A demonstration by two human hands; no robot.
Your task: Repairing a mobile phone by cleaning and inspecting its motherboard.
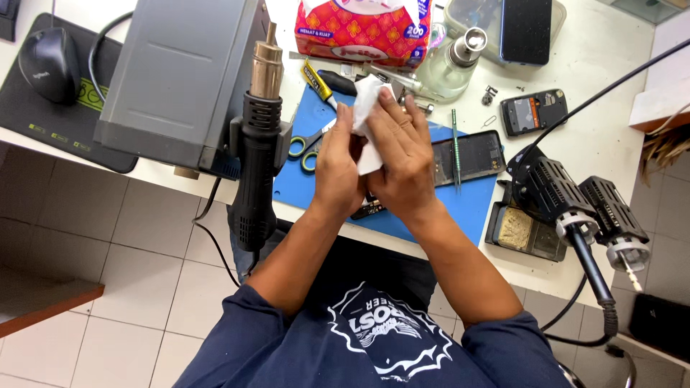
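We grip a white tissue (368, 115) between both hands over the blue mat (445, 201): our right hand (402, 162) presses fingers across it, our left hand (336, 169) clasps beside, a dark device (366, 207) underneath

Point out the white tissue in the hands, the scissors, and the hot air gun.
white tissue (370, 97): head view, on the upper fold above the fingers.
scissors (305, 147): head view, on the green handle loops.
hot air gun (257, 169): head view, on the black body below the metal nozzle.
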